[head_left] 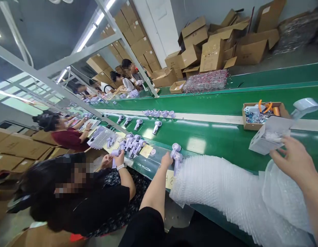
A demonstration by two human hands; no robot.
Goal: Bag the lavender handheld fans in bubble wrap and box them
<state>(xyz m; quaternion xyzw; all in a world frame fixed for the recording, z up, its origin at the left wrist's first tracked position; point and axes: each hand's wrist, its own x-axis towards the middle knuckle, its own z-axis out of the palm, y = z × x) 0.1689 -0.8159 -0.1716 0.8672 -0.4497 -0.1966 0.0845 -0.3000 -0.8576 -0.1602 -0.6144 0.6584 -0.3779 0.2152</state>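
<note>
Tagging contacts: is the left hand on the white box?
No, the left hand is at the lilac fans; the white box is at the right hand.

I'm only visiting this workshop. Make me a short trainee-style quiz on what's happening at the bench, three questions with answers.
1. True or false: the person's left hand is at the open white cardboard box.
2. What lies between the person's two hands?
A) a coiled blue rope
B) a long stack of translucent bubble wrap
C) a folded red towel
3. Fill in the colour: the shallow brown cardboard tray beyond the right hand holds some curved ____ items.

Key:
1. False; it is at the pale purple handheld fans, while the right hand is at the white box.
2. B
3. orange
</note>
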